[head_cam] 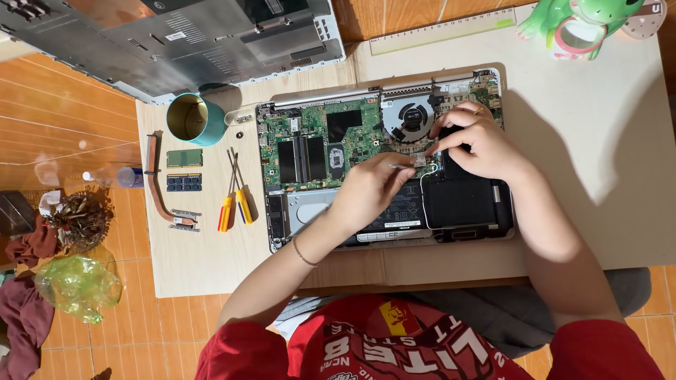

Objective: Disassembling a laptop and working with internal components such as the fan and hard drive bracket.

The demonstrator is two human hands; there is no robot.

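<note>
Left hand [367,188]: my fingers pinch a thin metal tool [400,167], its tip at a small silver part [420,161].
Right hand [479,144]: my curled fingertips press beside that part.
Laptop [310,151]: open, mid-table, green board, black battery with white label [403,211].
Left margin: two yellow-handled screwdrivers [234,204], teal cup [190,119].
Right: bare table [598,141].

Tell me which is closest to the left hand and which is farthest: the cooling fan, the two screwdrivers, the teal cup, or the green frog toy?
Measured from the left hand in the head view:
1. Cooling fan, just above it inside the open laptop.
2. Two screwdrivers, to its left on the table.
3. Teal cup, farther left, toward the table's far edge.
4. Green frog toy, at the far right corner.
</note>
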